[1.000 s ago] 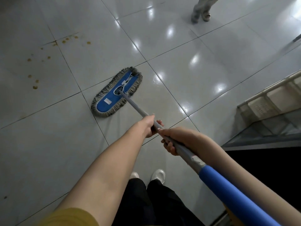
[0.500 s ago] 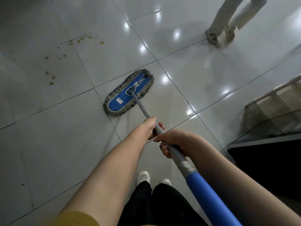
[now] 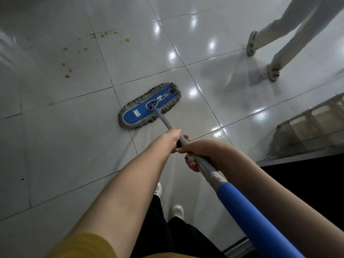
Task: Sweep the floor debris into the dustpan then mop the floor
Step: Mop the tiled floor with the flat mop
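Observation:
A flat blue mop head (image 3: pixel 141 111) with a grey fringe lies on the glossy grey tiled floor (image 3: pixel 70 138), a little ahead of me. Its grey metal handle (image 3: pixel 163 121) runs back towards me and ends in a blue grip (image 3: pixel 251 220). My left hand (image 3: pixel 173 139) is closed around the handle further down. My right hand (image 3: pixel 201 153) grips it just behind, above a taped joint. Small brown spots of debris (image 3: pixel 68 70) lie scattered on the tiles at the far left, apart from the mop.
Another person's legs in pale trousers and sandals (image 3: pixel 273 71) stand at the upper right. A pale slatted rack (image 3: pixel 316 116) and a dark counter edge (image 3: pixel 297 159) line the right side. My white shoes (image 3: pixel 176 211) show below.
The mop head has shifted right and nearer to me, away from the brown spots. The other person has stepped closer at the upper right. Both hands keep their hold.

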{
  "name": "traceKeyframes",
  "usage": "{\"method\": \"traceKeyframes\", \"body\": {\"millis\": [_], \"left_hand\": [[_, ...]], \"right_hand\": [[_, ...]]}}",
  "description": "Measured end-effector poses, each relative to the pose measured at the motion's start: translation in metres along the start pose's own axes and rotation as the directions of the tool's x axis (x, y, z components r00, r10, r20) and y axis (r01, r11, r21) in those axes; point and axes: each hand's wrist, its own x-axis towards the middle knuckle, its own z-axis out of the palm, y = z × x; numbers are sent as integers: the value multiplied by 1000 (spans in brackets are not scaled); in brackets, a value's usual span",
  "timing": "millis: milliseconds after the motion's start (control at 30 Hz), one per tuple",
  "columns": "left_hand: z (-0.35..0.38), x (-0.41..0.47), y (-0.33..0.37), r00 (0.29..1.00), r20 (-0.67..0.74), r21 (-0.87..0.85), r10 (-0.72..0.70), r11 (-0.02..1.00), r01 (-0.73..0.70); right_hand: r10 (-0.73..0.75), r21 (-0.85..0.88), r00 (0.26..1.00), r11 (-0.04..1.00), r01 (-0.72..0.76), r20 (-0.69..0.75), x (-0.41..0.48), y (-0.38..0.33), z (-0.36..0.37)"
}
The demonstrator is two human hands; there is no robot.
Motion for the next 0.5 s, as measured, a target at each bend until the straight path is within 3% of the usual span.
{"method": "traceKeyframes", "body": {"millis": [333,500], "left_hand": [[-17,1,-15,999,-23,-35,39,999,-40],[-22,10,9,999,19,-35,29,999,-28]], "right_hand": [[-29,-60,999,998,31,31,-16,8,16],[-27,-95,999,995,30,35,-13,-21,15]]}}
